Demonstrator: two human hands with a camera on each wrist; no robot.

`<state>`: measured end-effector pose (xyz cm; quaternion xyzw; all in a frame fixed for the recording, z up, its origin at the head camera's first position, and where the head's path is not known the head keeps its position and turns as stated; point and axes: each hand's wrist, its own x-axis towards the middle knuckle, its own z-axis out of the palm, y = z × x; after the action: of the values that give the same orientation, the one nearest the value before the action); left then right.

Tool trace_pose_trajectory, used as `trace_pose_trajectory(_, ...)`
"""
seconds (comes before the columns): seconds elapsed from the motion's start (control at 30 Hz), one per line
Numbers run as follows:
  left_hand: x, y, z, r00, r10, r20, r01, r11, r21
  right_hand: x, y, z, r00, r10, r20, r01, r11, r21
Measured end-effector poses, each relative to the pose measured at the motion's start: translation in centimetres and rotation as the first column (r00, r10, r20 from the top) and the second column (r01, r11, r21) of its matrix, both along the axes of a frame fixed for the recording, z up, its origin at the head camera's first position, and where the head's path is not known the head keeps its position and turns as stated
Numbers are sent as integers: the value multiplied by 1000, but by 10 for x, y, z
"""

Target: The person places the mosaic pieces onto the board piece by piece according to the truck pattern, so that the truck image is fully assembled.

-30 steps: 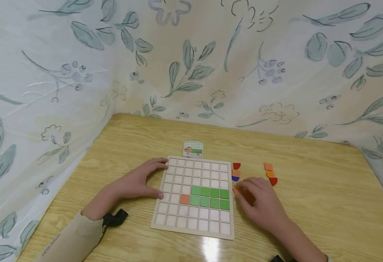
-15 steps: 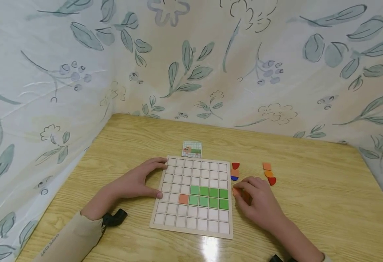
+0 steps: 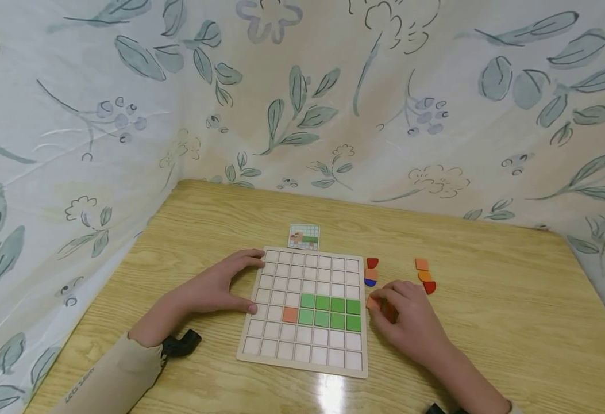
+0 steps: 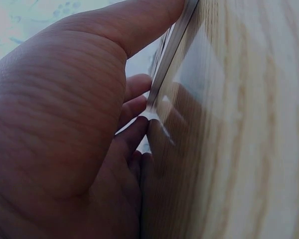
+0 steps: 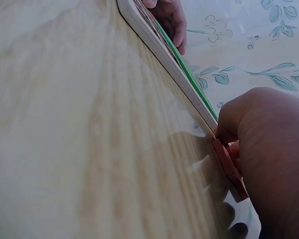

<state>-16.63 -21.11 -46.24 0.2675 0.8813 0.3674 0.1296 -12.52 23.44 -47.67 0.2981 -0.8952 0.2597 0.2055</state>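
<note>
Orange tile and gridded board touch the right and left hands, respectively.

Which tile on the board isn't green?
The orange tile, just left of the lower row of green tiles; the other eight on the board are all green.

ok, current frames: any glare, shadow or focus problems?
Head: bright glare on the table just below the board, green tiles still distinct; left wrist: left hand dim against washed-out patterned cloth, tabletop soft; right wrist: dim overall, near tabletop blurred, dark shadow or reflection beside the right hand, can't tell which.
</note>
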Motion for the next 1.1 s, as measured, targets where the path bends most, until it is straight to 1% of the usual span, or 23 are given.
trace_pose_trajectory(0.23,0,0,-1,1000,-1,0,1,1000,-1,2,-1,0,999,-45,-4,45,999,-13)
trace_pose_trajectory(0.33,-1,1,-2,1000,-4,-3,4,1000,0,6,-4,2,997,-72,16,72,997,-40)
trace_pose_trajectory(0.43,-1,1,-1,1000,-7,-5,7,1000,4,10,-11,2,996,-74,44,78,994,-78)
trace_pose_trajectory(0.53,0,1,0,1000,-9,-1,9,1000,3,14,-22,1,999,-33,33,37,992,-117)
trace_pose_trajectory(0.67,1,0,1,1000,-3,2,3,1000,0,17,-42,0,999,42,-20,-44,989,-141)
trace_pose_trajectory(0.77,1,-2,1,1000,4,5,-4,1000,10,18,-57,0,996,79,-37,-83,987,-135)
trace_pose_trajectory(0.87,1,-2,0,1000,-1,9,1,1000,13,18,-69,0,995,94,-37,-98,988,-122)
trace_pose_trajectory(0.93,1,-2,-1,1000,-6,12,6,1000,14,17,-76,1,993,107,-48,-112,987,-117)
trace_pose_trajectory(1.1,0,0,-2,1000,-4,10,4,1000,21,13,-94,3,987,157,-45,-161,981,-108)
